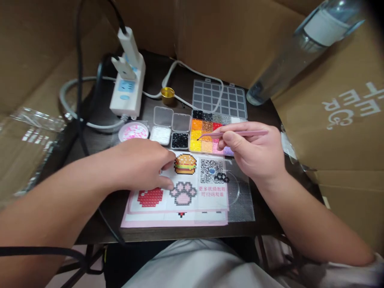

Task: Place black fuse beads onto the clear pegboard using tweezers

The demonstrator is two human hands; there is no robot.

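Observation:
My right hand (258,154) pinches pink tweezers (240,133), their curved tip over the yellow compartments of a bead box (207,136). A small dark speck, perhaps a black bead, shows at the tip. My left hand (141,164) lies on a printed pattern sheet (163,176), thumb and forefinger apart. Beside its fingertips are a pixel burger (185,164) and a pink paw (183,193); a red pattern (150,197) is partly covered by the hand. A small piece of joined black beads (222,177) lies at the sheet's QR code.
Behind the sheet stand a dish of pink and white beads (133,131), a white-bead box (160,135), a black-bead box (180,141) and a gold cup (167,95). A power strip (127,88) with cables is at left, a tall bottle (279,68) at right. Cardboard (216,36) surrounds the table.

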